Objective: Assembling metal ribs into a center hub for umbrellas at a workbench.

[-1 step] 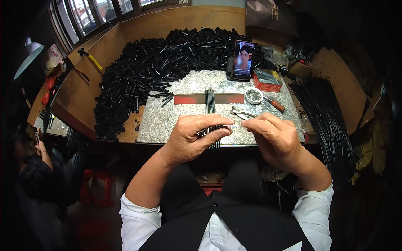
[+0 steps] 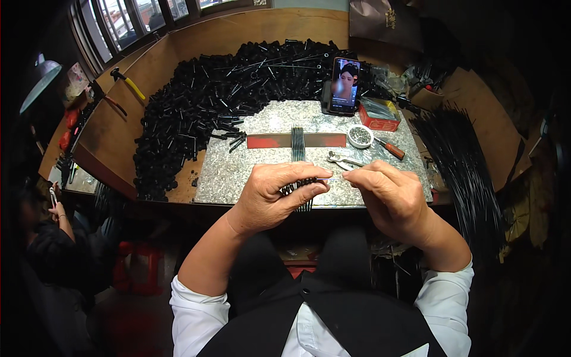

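Note:
Over the table's front edge, my left hand point(image 2: 284, 189) is closed round a row of small black parts point(image 2: 292, 187), their ends showing between thumb and fingers. To its right, my right hand point(image 2: 389, 189) has thumb and forefinger pinched together at the end of a thin, shiny wire-like piece point(image 2: 334, 178) that spans the gap between both hands. Behind and under my left hand, a bundle of thin black rods point(image 2: 298, 143) lies across a red and grey strip point(image 2: 267, 141). Pincers point(image 2: 342, 159) lie just beyond my right fingertips, partly hidden by them.
A large heap of black tubular parts point(image 2: 196, 101) fills the back and left. A lit phone point(image 2: 345, 86) stands behind a white dish of small metal bits point(image 2: 360, 136), a red-handled tool point(image 2: 392, 149) and a red box point(image 2: 379, 124). Long black rods point(image 2: 467, 166) hang at right.
My hands and what they hold look unmoved. At the far left, another person's hand and the tool in it have shifted slightly.

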A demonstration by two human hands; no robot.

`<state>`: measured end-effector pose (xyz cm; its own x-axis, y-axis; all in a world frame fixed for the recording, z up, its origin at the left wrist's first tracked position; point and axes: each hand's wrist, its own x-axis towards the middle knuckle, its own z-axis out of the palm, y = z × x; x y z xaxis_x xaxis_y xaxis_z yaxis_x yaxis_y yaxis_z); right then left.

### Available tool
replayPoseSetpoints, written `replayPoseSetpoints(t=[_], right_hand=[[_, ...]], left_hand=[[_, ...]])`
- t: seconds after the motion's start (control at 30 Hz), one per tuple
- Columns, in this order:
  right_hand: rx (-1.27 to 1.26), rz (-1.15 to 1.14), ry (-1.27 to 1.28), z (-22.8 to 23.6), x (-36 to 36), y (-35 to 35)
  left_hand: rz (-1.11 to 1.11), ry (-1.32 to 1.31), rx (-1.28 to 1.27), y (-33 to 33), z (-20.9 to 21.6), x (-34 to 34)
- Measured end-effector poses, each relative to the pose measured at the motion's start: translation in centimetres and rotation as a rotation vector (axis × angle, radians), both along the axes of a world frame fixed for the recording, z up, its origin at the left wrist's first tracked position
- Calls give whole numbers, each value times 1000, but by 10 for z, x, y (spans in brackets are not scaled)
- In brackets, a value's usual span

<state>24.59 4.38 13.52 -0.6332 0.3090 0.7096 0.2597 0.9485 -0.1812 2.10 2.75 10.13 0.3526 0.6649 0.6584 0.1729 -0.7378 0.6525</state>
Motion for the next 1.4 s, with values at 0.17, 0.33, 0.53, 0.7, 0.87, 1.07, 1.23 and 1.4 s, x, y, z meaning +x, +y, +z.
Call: replayPoseSetpoints(t=[0.17, 0.33, 0.53, 0.7, 0.87, 1.07, 1.23, 1.4], right_hand=[[14, 4, -4, 1, 0, 0], [-11, -3, -7, 1, 3, 0], [21, 11, -49, 3, 4, -1], [34, 3, -81, 5, 4, -2], [30, -4, -32, 3, 5, 0], [110, 26, -109, 10, 4, 2], [161, 2, -140, 16, 6, 1], [158, 17, -161, 16, 3, -1]], left_hand=[[-2, -13, -8, -1, -1, 1], [-8, 4, -2, -1, 0, 0], [22, 42, 68, 0, -1, 5], [11, 98, 81, 2, -2, 3], [-6, 117, 79, 4, -4, 4], [-5, 148, 137, 7, -6, 2], [22, 175, 164, 7, -6, 1], [35, 178, 208, 8, -7, 3]])
